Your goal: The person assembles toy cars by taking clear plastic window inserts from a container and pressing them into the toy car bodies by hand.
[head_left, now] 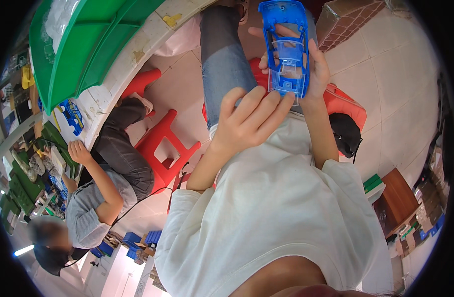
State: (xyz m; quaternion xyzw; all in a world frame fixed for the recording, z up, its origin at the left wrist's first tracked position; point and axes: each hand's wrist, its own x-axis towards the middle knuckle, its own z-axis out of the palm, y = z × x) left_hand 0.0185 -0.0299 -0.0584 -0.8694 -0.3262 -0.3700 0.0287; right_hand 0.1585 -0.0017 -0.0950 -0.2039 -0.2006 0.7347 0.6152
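A blue plastic toy car body shell (266,47) is held up over my lap, its long side running away from me. My right hand (318,74) is closed around it from the right and below, with fingers showing through its openings. A clear plastic window piece (288,49) lies over the middle and near part of the shell. My left hand (254,116) is at the near end, fingers bent and fingertips on the edge of the clear piece. Its thumb is hidden.
Left stands a white worktable (150,29) with a green bin (100,44) and another blue shell (72,118). A person (100,198) sits there near a red stool (162,148). A cardboard box (348,22) is at the far right, a black bag (346,133) beside me.
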